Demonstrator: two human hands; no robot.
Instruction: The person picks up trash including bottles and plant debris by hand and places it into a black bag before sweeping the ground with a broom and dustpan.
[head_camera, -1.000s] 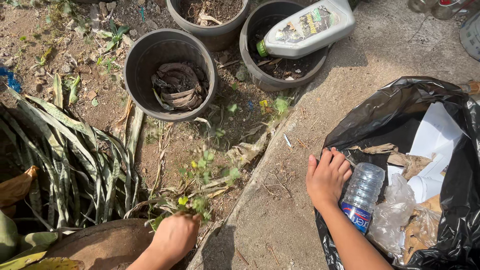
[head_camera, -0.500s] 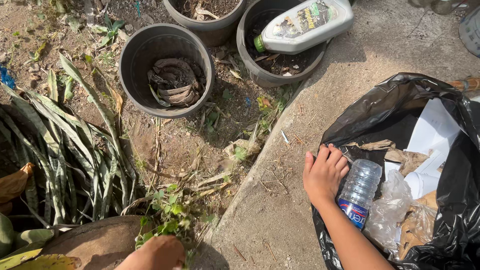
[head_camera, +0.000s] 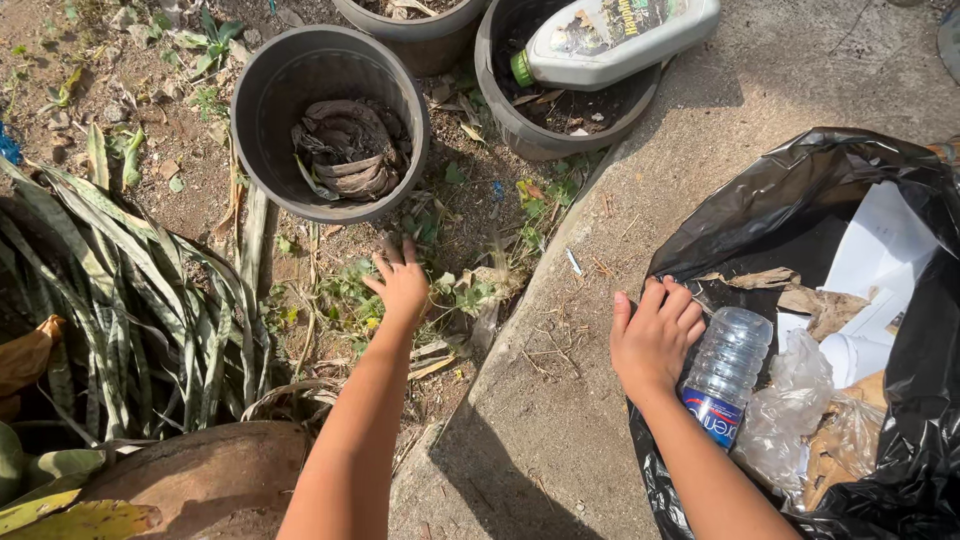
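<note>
The left hand (head_camera: 400, 282) had moved up, fingers spread, onto leafy weeds (head_camera: 350, 295); the right hand (head_camera: 655, 335) stayed gripping the crinkled black bag (head_camera: 800, 200) rim.

1. A big grey plastic bottle (head_camera: 622, 40) lies on its side across the top of a dark round pot (head_camera: 520, 125). It has a green cap at its left end. A dark label with yellow and green on it covers the middle of the bottle.
2. A clear plastic water bottle (head_camera: 725, 370) lies in the mouth of a black bag (head_camera: 800, 190). It has a blue label with a bit of red and white near its lower end. The right hand (head_camera: 655, 340) rests just beside it, touching its side.
3. A crumpled clear plastic wrapper (head_camera: 790, 410) lies in the bag, right next to the water bottle.
4. White paper sheets (head_camera: 880, 255) sit further back in the bag, with a white cup-like thing (head_camera: 850, 358) in front of them.
</note>
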